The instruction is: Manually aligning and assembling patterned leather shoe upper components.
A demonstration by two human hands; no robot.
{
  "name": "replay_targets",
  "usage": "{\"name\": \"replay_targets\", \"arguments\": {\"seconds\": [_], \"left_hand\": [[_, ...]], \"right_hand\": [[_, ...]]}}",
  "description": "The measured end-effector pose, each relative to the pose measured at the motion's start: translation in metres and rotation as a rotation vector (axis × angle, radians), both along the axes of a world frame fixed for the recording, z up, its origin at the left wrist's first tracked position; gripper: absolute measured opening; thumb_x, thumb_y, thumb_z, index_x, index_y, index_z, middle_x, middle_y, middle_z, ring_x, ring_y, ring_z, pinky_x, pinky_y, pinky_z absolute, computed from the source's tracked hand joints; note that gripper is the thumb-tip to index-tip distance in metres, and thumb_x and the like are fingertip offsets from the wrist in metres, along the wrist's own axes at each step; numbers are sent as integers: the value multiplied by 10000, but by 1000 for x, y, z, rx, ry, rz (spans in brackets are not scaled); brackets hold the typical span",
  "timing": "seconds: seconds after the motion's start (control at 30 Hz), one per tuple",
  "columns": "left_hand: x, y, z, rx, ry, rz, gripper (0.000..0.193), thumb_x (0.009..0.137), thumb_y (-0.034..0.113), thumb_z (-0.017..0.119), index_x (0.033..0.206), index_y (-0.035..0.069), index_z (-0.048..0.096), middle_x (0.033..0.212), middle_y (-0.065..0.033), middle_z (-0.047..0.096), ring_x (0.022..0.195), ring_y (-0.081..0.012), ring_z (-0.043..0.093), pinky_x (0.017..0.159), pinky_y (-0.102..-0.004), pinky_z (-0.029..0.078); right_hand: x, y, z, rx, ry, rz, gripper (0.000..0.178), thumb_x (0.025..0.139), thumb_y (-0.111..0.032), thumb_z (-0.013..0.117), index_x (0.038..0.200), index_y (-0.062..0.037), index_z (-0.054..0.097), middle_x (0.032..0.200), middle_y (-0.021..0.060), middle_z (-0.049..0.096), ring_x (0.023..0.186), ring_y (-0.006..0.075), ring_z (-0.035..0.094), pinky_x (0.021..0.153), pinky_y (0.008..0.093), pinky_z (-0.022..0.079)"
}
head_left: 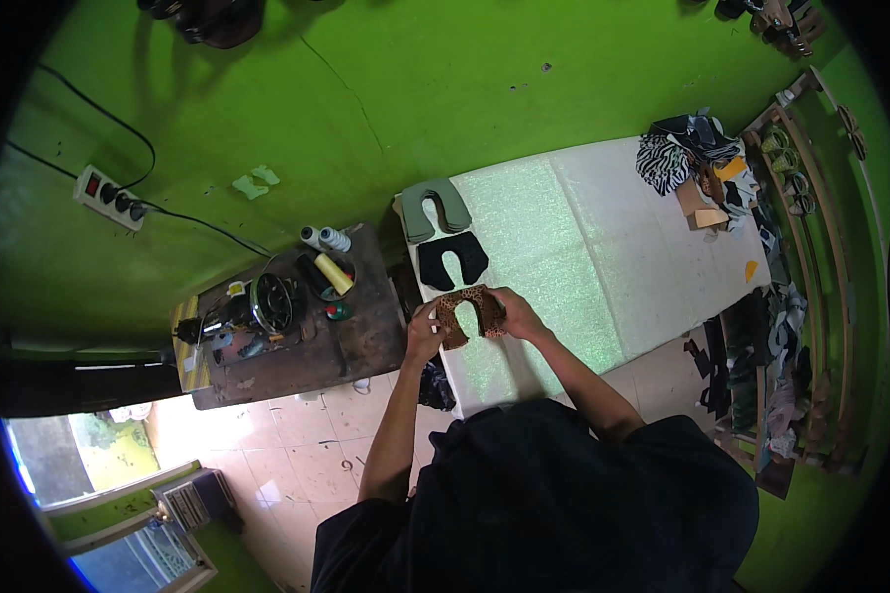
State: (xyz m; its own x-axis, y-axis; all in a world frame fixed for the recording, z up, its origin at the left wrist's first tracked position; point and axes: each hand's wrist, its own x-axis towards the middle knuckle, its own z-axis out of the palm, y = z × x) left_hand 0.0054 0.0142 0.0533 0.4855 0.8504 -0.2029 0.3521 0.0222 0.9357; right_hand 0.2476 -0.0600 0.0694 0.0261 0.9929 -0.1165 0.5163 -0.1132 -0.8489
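Note:
Both my hands grip a leopard-print U-shaped fabric piece (489,314) over the left end of the white-covered table (593,287), its opening toward me. My left hand (424,334) is closed on its left leg, and my right hand (517,313) on its right side. Just beyond it lies a black U-shaped piece (435,265). Farther back, at the table's corner, rests a grey-green U-shaped stack (420,212). How many layers my hands hold cannot be made out.
On the left, a dark worn table (311,346) carries a sewing machine (232,318) and thread cones (334,277). A power strip (109,198) hangs on the green wall. Fabric scraps (707,178) heap at the white table's far right, beside a wooden rack (811,257).

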Motion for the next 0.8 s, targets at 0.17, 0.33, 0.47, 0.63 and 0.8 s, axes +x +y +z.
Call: {"name": "replay_targets", "arguments": {"seconds": [0.17,0.33,0.47,0.63,0.8], "left_hand": [[5,0,-9,202,146,-41,718,686,-138,685,1363,46,533,1275,-159,530,1103,-280,595,826,-312,568],[7,-6,-11,129,310,-42,694,728,-102,658,1383,64,501,1323,-180,437,1172,-355,526,963,-397,510],[11,-13,-1,261,418,-48,678,753,-54,669,1392,82,486,1358,-182,393,1217,-362,481,1020,-427,467],[17,-19,28,377,613,-169,676,819,117,698,1441,126,432,1488,-75,339,1358,-319,347,1085,-512,374],[16,-20,25,374,720,-328,759,826,242,727,1489,157,367,1606,22,203,1418,-293,284,1121,-595,283]], "right_hand": [[2,5,-5,-51,-16,8,684,706,43,725,1350,-31,507,1257,193,565,1178,334,575,1023,377,454],[-2,6,4,-68,-82,35,671,724,23,713,1352,-46,491,1242,191,552,1151,354,578,963,395,497],[-11,8,12,-209,-257,50,660,742,2,704,1358,-61,477,1242,170,547,1142,373,572,922,418,514],[-11,4,7,-21,-477,88,661,739,-27,706,1362,-77,488,1317,102,530,1167,395,530,942,435,495],[-9,-4,-22,157,-561,180,673,738,-78,719,1375,-85,501,1435,85,474,1193,366,514,974,442,469]]}}
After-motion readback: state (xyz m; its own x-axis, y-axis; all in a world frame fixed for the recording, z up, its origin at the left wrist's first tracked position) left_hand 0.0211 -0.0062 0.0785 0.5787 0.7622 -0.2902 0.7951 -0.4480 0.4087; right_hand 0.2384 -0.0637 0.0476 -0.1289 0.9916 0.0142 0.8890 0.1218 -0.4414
